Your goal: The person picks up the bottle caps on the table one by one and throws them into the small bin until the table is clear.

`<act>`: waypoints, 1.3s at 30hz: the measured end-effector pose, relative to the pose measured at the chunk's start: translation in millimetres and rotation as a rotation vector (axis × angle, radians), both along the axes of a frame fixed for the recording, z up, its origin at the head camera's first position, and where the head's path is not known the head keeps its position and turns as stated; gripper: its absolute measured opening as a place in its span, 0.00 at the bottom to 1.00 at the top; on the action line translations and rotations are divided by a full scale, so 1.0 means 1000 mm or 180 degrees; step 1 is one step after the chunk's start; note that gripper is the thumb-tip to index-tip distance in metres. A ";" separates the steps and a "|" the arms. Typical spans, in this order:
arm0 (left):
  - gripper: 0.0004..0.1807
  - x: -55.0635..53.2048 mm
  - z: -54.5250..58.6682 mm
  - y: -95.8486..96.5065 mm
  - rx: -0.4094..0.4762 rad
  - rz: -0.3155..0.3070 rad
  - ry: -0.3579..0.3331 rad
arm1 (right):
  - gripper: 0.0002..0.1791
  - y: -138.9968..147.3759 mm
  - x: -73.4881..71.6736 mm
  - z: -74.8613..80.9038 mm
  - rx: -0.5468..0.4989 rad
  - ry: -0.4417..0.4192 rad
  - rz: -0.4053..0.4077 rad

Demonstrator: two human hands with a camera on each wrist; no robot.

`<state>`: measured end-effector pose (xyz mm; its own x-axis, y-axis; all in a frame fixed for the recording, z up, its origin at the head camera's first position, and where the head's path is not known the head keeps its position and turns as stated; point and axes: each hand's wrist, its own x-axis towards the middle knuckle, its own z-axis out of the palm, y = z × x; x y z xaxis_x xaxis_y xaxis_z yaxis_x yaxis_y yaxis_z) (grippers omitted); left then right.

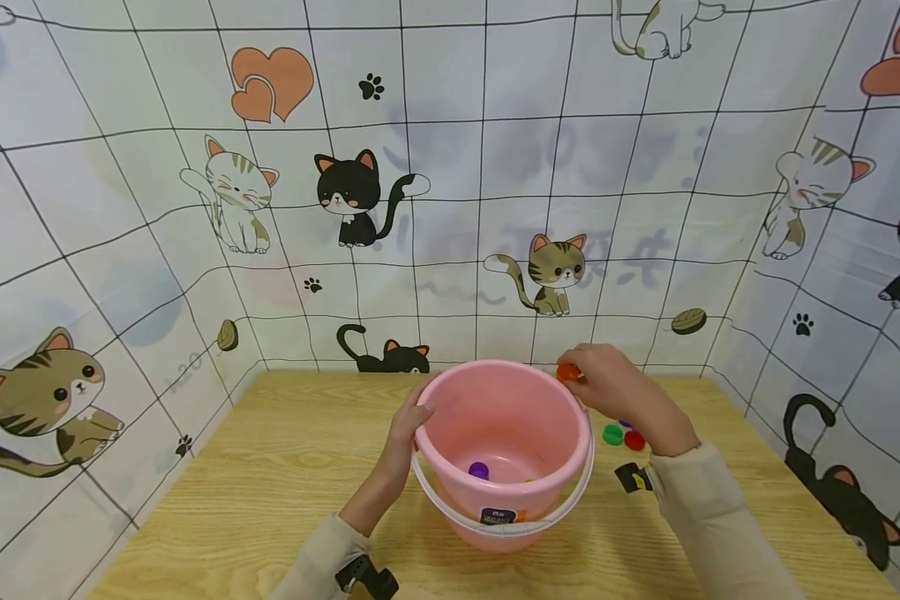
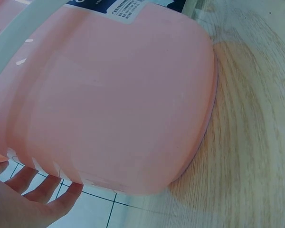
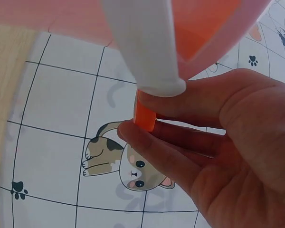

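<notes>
A pink bucket stands upright on the table, its white handle hanging down at the front. My left hand grips its left rim, thumb over the edge; in the left wrist view the fingers lie against the outer wall. Beside the right rim, my right hand pinches a small orange cap between thumb and fingers, just past the handle's end in the right wrist view. Inside the bucket lies a purple cap, with a sliver of yellow near the front wall, mostly hidden.
On the table right of the bucket lie a green cap and a red cap, with a blue one partly hidden behind my right wrist. Cat-patterned white sheeting encloses the wooden table at the back and both sides.
</notes>
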<state>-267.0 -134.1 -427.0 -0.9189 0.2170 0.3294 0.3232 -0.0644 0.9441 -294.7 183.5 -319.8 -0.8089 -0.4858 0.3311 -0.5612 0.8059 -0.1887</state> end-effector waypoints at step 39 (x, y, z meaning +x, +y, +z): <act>0.30 -0.001 -0.001 0.000 -0.0054 0.0008 -0.0004 | 0.08 -0.035 -0.001 0.036 0.0157 0.0186 0.0263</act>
<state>-268.0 -134.1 -428.3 -0.9198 0.2203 0.3247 0.3223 -0.0474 0.9454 -296.0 148.8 -284.2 -0.7455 -0.5669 0.3506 -0.6350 0.7639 -0.1150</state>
